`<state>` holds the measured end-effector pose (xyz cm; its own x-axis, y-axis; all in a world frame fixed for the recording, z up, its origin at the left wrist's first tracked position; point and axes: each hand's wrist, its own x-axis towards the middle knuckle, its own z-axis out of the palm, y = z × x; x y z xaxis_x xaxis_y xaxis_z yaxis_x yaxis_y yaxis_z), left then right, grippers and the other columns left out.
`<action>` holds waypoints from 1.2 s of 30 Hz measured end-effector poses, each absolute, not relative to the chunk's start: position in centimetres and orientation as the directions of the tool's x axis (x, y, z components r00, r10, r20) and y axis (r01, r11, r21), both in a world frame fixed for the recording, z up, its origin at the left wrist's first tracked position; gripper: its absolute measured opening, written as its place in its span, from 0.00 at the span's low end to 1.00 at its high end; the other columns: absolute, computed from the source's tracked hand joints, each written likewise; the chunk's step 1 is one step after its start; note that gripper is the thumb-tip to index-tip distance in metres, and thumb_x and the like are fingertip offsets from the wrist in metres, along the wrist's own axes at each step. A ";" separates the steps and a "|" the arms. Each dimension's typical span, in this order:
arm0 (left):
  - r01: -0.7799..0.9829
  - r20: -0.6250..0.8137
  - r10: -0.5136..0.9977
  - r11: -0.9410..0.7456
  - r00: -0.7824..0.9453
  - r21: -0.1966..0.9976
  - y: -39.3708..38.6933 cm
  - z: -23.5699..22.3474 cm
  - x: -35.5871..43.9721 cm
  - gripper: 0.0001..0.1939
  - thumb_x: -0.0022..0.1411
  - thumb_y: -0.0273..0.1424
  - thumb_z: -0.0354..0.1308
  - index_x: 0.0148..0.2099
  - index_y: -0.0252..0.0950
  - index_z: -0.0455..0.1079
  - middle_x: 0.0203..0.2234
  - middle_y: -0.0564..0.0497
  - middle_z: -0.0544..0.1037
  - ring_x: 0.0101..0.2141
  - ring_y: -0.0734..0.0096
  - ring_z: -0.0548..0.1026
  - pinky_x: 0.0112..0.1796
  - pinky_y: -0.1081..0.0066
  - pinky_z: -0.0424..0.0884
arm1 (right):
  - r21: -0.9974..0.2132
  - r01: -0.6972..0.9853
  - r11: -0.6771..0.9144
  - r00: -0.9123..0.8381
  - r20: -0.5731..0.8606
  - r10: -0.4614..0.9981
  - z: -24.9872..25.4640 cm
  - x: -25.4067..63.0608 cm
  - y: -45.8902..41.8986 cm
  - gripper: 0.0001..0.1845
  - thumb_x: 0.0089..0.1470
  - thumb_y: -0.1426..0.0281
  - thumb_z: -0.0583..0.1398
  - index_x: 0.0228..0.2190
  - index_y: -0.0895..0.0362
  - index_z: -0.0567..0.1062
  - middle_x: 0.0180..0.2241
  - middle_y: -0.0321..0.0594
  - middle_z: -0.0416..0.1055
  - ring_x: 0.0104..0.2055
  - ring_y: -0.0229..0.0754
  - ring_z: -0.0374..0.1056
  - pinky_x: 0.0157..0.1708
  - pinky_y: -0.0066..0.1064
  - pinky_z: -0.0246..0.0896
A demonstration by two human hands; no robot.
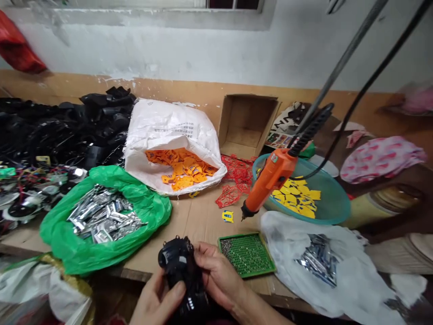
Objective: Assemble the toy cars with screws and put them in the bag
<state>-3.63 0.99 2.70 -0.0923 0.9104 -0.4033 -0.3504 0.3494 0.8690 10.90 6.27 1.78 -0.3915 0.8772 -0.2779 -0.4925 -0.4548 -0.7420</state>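
Observation:
Both of my hands grip a black plastic moulded shell (pixel 181 271), possibly a toy car body, just in front of the bench edge. My left hand (pixel 155 300) holds its lower left side, and my right hand (pixel 218 275) wraps its right side. Next to my right hand lies a green perforated tray (pixel 246 255) with small metal screws at its left end. An orange electric screwdriver (pixel 270 178) hangs from a cable above the bench, clear of both hands.
A white sack of orange pieces (pixel 176 126), a green bag of silver packets (pixel 104 243), and a teal basin of yellow pieces (pixel 333 198) stand on the bench. Black plastic parts (pixel 67 131) are heaped at left. Behind are a cardboard box (pixel 246 124) and red cut-out frames (pixel 235 178).

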 end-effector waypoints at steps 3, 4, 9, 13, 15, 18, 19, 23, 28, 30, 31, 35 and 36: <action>-0.433 -0.432 0.901 0.376 -0.035 0.819 3.1 2.3 -1.2 0.31 0.44 0.44 0.77 0.48 0.36 0.77 0.44 0.41 0.83 0.51 0.42 0.78 0.47 0.56 0.77 | -0.991 0.014 -0.131 -0.295 -0.129 0.947 2.1 14.3 7.8 0.13 0.60 0.60 0.62 0.30 0.57 0.79 0.27 0.37 0.70 0.29 0.40 0.66 0.34 0.30 0.62; -0.434 -0.423 0.905 0.365 -0.041 0.824 3.7 2.1 -0.8 0.31 0.43 0.42 0.77 0.49 0.35 0.76 0.42 0.42 0.84 0.47 0.46 0.79 0.44 0.58 0.77 | -0.964 0.262 0.043 -0.251 -0.025 0.968 2.3 15.6 8.8 0.09 0.61 0.66 0.61 0.33 0.56 0.80 0.31 0.39 0.72 0.35 0.43 0.68 0.39 0.32 0.64; -0.471 -0.382 0.923 0.319 -0.041 0.822 5.9 1.3 -0.5 0.33 0.41 0.38 0.79 0.49 0.33 0.76 0.34 0.46 0.83 0.32 0.62 0.79 0.31 0.67 0.77 | -0.433 0.872 0.229 -0.178 0.156 0.972 3.1 21.1 15.4 0.20 0.54 0.83 0.56 0.46 0.58 0.77 0.50 0.52 0.71 0.55 0.54 0.61 0.55 0.44 0.59; -0.549 -0.433 0.900 0.386 0.047 0.742 6.7 0.7 -1.0 0.30 0.40 0.35 0.80 0.46 0.33 0.76 0.32 0.49 0.82 0.26 0.69 0.76 0.33 0.66 0.78 | -0.428 0.877 0.220 -0.174 0.143 0.974 3.0 23.0 19.1 0.14 0.50 0.84 0.55 0.31 0.58 0.76 0.44 0.55 0.72 0.52 0.59 0.62 0.51 0.49 0.59; -0.571 -0.442 0.896 0.383 0.039 0.726 6.9 0.7 -1.2 0.29 0.40 0.35 0.80 0.45 0.33 0.77 0.31 0.49 0.81 0.25 0.71 0.76 0.33 0.66 0.78 | -0.481 0.843 0.239 -0.184 0.161 0.970 3.0 23.2 19.6 0.11 0.51 0.82 0.55 0.26 0.56 0.72 0.37 0.52 0.73 0.47 0.57 0.64 0.49 0.48 0.60; -0.594 -0.447 0.895 0.362 0.004 0.719 7.3 0.9 -1.3 0.31 0.38 0.36 0.80 0.45 0.32 0.77 0.30 0.48 0.81 0.26 0.68 0.77 0.31 0.66 0.78 | -0.613 0.744 0.266 -0.170 0.212 0.962 3.7 22.6 19.0 0.08 0.57 0.76 0.53 0.28 0.55 0.68 0.33 0.46 0.71 0.40 0.51 0.66 0.46 0.43 0.63; -0.597 -0.457 0.889 0.370 0.006 0.712 7.4 1.0 -1.3 0.32 0.38 0.36 0.80 0.45 0.32 0.76 0.30 0.48 0.81 0.26 0.67 0.77 0.31 0.66 0.79 | -0.646 0.711 0.276 -0.170 0.223 0.960 4.1 22.3 18.5 0.06 0.59 0.73 0.53 0.30 0.54 0.68 0.33 0.44 0.71 0.39 0.49 0.68 0.44 0.41 0.65; -0.588 -0.501 0.865 0.420 0.029 0.691 8.0 0.7 -1.5 0.33 0.39 0.38 0.80 0.47 0.32 0.76 0.30 0.48 0.81 0.26 0.67 0.78 0.31 0.66 0.78 | -0.959 0.235 0.156 -0.188 0.112 0.976 5.6 20.0 16.4 0.08 0.61 0.62 0.58 0.39 0.53 0.67 0.33 0.38 0.74 0.33 0.42 0.72 0.37 0.34 0.70; -0.591 -0.492 0.870 0.417 0.037 0.691 8.3 -0.1 -2.3 0.32 0.43 0.37 0.79 0.49 0.32 0.75 0.33 0.46 0.82 0.29 0.66 0.79 0.33 0.66 0.79 | -0.849 -0.442 -0.290 -0.303 -0.163 0.939 5.7 17.7 15.0 0.21 0.44 0.66 0.74 0.37 0.54 0.72 0.29 0.32 0.74 0.28 0.35 0.71 0.33 0.27 0.71; -0.601 -0.502 0.864 0.415 0.025 0.683 8.2 -0.1 -2.5 0.32 0.43 0.36 0.79 0.50 0.32 0.75 0.34 0.46 0.82 0.29 0.66 0.79 0.34 0.67 0.79 | -0.801 -0.481 -0.356 -0.329 -0.212 0.920 5.3 17.2 14.8 0.21 0.41 0.68 0.75 0.37 0.55 0.74 0.30 0.32 0.75 0.28 0.34 0.71 0.32 0.26 0.71; -0.608 -0.508 0.861 0.412 0.015 0.679 8.1 0.0 -2.6 0.33 0.43 0.36 0.80 0.50 0.32 0.75 0.34 0.46 0.82 0.29 0.66 0.79 0.34 0.67 0.79 | -0.788 -0.485 -0.378 -0.338 -0.230 0.913 5.0 16.9 14.7 0.21 0.40 0.69 0.75 0.36 0.55 0.75 0.31 0.33 0.75 0.28 0.34 0.71 0.31 0.25 0.70; -0.640 -0.518 0.855 0.404 0.011 0.653 7.7 0.6 -2.7 0.31 0.44 0.37 0.79 0.49 0.31 0.76 0.32 0.47 0.82 0.28 0.66 0.79 0.31 0.69 0.78 | -0.815 -0.438 -0.380 -0.333 -0.246 0.910 4.7 16.6 14.8 0.19 0.41 0.69 0.73 0.37 0.54 0.78 0.31 0.33 0.74 0.26 0.34 0.67 0.29 0.25 0.66; -0.645 -0.519 0.855 0.410 0.025 0.644 7.7 0.7 -2.7 0.30 0.45 0.38 0.78 0.48 0.31 0.76 0.30 0.48 0.82 0.27 0.66 0.79 0.30 0.69 0.78 | -0.851 -0.404 -0.336 -0.310 -0.218 0.925 5.0 16.7 14.8 0.18 0.43 0.68 0.72 0.39 0.53 0.78 0.32 0.33 0.74 0.26 0.34 0.66 0.29 0.26 0.65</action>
<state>-2.74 7.72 0.65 0.0254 0.8545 -0.5188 -0.6454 0.4103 0.6443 16.69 14.84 4.98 -0.3100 0.9253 -0.2183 -0.4043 -0.3362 -0.8506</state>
